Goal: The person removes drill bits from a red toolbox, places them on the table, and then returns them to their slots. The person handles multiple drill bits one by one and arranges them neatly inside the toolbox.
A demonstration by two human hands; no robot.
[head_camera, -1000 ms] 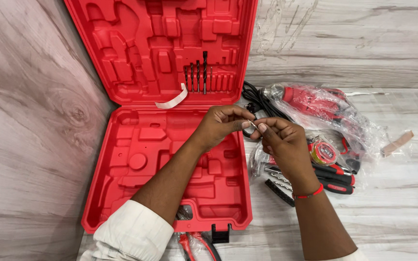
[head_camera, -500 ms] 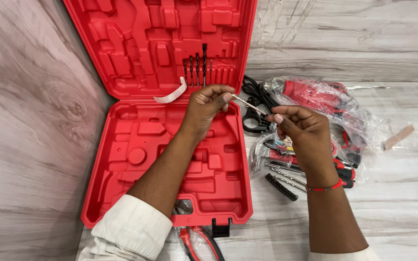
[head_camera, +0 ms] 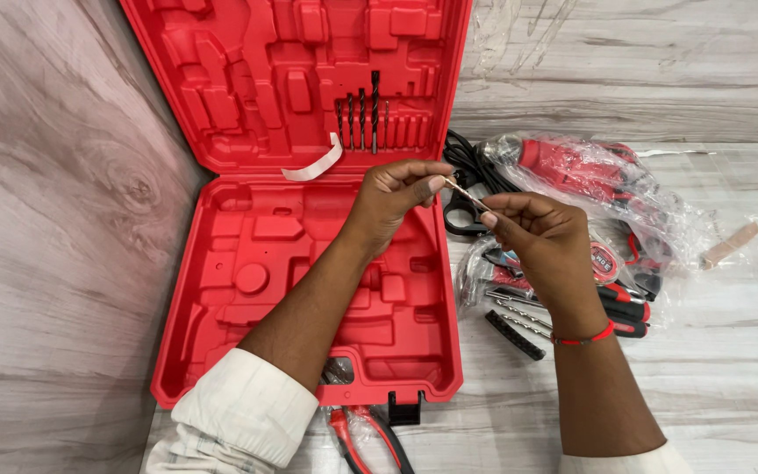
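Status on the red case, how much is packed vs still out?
Done: a few dark drill bits sit in the slots of the open red case lid. In hand: the left hand and right hand pinch a thin bit between them above the case edge. Left: the case's moulded bottom looks unfilled; the bagged drill, black cord and loose hand tools lie on the table beside it.

The thin metal bit is too small to tell its tip, its ends lost in both pinching fingers; the red case's lid is cut off at the top edge; the pliers run off the bottom; the drill blurs under crinkled plastic wrap; the tools beneath the right hand are partly hidden.
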